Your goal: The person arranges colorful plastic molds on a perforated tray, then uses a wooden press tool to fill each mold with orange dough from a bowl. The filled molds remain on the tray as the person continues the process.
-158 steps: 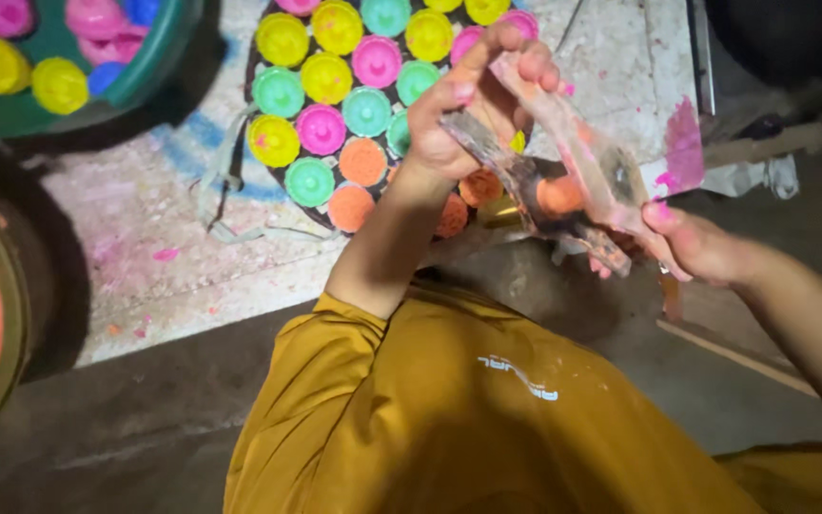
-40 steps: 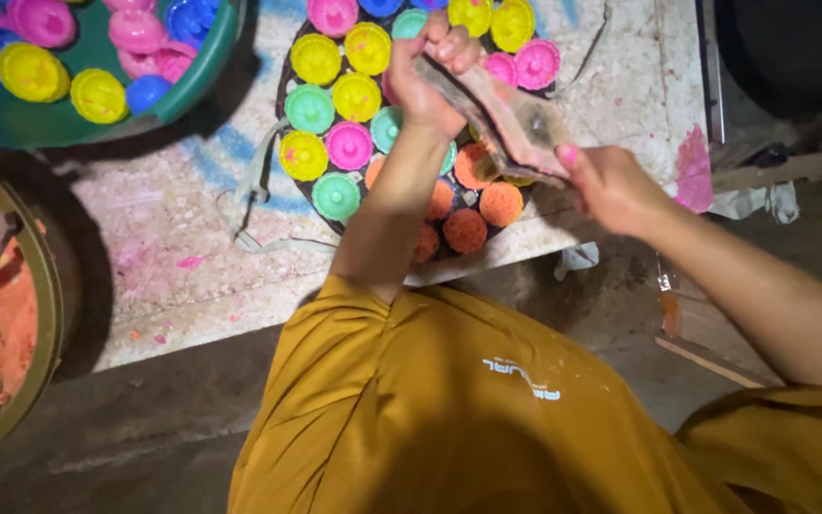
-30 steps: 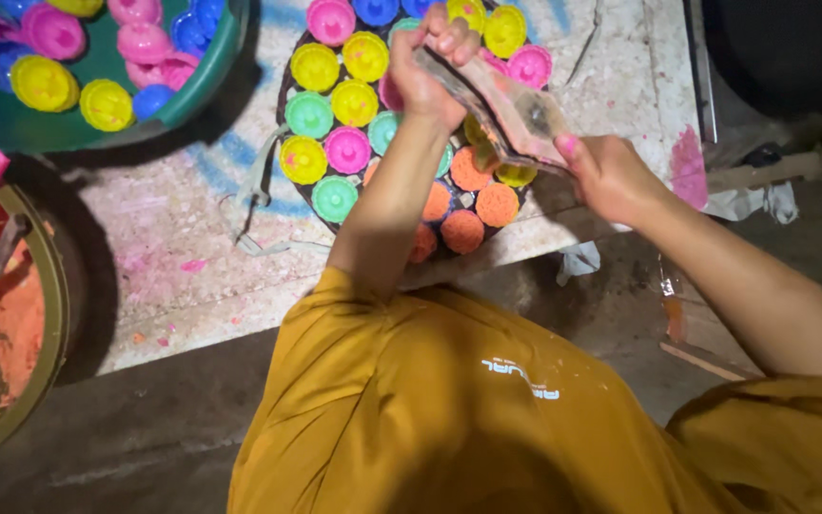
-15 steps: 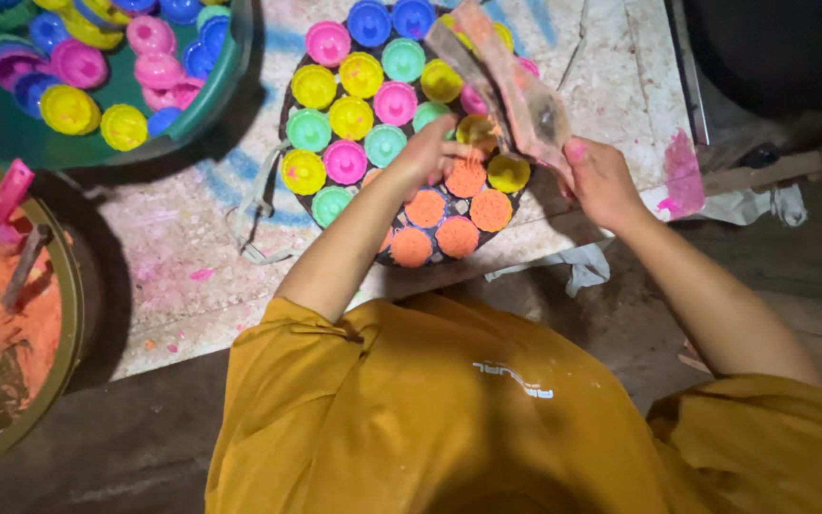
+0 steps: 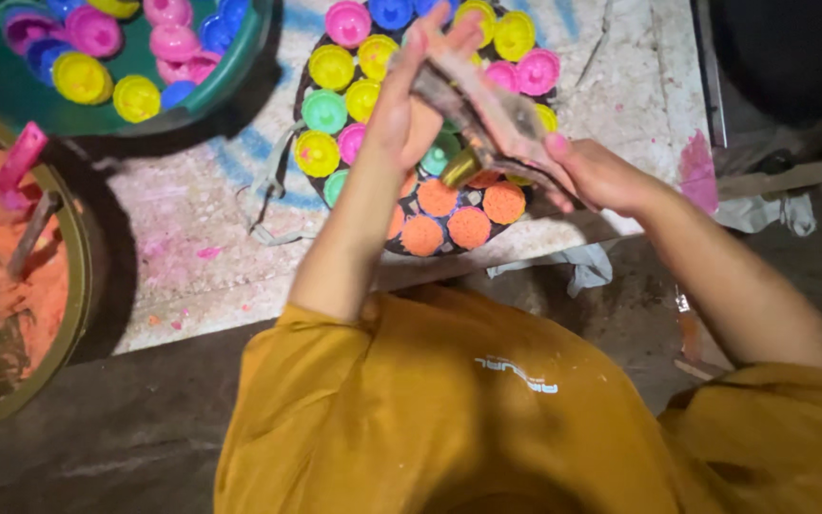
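Nearest you: mustard-yellow shirt (image 5: 487, 419), small white print across the chest, unreadable at this size.

Right hand (image 5: 601, 176): fingers closed on the lower end of a clear, powder-smeared plastic pouch (image 5: 482, 109). Pink stain on one fingertip.

Left hand (image 5: 411, 100): fingers straight and close together, pressed flat along the pouch's upper side, tips pointing away from you. Between the two hands the pouch runs slanted, far end high, near end low. It hangs over the middle of the round dark tray (image 5: 449, 246), which sits on the surface just beyond your chest.

Tray: small round caps packed tight. The nearest ones, orange-filled caps (image 5: 473, 227), form a cluster at the near rim, just under the pouch's low end. Farther back, caps in yellow, green, pink and blue, one blue cap (image 5: 390, 11) at the far edge.

Surface (image 5: 192, 247): pale, scuffed, dusted with pink and blue powder; a magenta smear (image 5: 696, 176) at its right edge. Crumpled grey cloth (image 5: 577, 271) hangs off the near edge.

Left, near: olive basin (image 5: 73, 286) with orange powder (image 5: 2, 247); a pink scoop (image 5: 11, 171) stands in it.

Far left: green bowl (image 5: 192, 100) holding loose pink, yellow and blue caps.
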